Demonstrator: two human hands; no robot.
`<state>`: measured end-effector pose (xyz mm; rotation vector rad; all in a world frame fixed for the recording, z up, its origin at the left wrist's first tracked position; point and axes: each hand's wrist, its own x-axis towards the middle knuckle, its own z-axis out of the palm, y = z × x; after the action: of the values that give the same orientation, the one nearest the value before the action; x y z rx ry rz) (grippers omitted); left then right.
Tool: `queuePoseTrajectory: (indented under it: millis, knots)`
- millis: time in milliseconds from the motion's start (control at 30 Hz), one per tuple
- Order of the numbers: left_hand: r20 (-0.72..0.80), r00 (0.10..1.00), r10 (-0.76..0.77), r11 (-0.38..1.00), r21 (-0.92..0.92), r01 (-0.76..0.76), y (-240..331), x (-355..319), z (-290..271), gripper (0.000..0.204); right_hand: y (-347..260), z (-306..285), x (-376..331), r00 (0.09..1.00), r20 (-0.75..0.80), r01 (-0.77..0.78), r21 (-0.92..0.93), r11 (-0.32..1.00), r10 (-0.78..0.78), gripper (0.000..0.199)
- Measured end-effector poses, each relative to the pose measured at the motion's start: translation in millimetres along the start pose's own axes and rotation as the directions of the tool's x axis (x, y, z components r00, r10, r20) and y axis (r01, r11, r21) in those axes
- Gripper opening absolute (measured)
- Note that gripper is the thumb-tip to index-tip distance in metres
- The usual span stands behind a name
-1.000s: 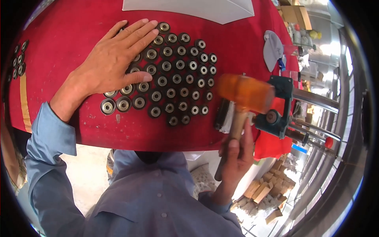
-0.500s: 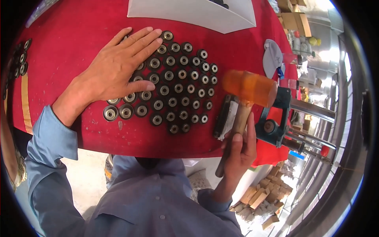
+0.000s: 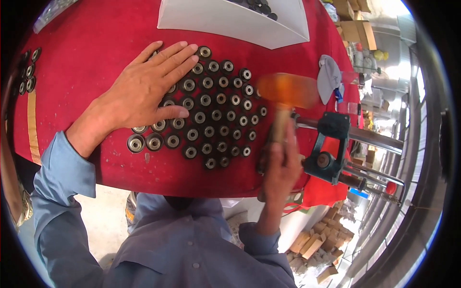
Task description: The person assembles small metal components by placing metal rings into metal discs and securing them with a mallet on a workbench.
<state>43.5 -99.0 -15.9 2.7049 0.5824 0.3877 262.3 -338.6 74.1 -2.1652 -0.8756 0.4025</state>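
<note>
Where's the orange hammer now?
In the head view, the orange-headed mallet is right of centre, in the person's right hand, by the right edge of the black-rimmed bearings.

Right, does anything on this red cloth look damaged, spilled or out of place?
Pale marks on the red cloth, near its front edge, look odd: they speckle it, perhaps wear or debris. The black-rimmed bearings lie clustered, some partly hidden by the left hand.

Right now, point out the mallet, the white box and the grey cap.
Mallet (image 3: 289, 90), head camera view: on its orange end, blurred.
White box (image 3: 233, 25), head camera view: on its near side wall.
Grey cap (image 3: 328, 79), head camera view: on the middle of its grey cloth.
</note>
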Motion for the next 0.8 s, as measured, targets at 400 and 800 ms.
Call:
queuePoseTrajectory:
  millis: [400,800]
  knots:
    - [-0.003,1.0,0.008,1.0,-0.004,-0.008,0,-1,0,0.106,1,2,32,0.994,0.003,0.111,0.079,0.991,-0.112,0.054]
    - [-0.018,1.0,0.014,1.0,-0.019,-0.014,-1,-2,3,0.104,-17,2,13,0.989,0.058,0.135,0.05,0.99,-0.137,0.051]
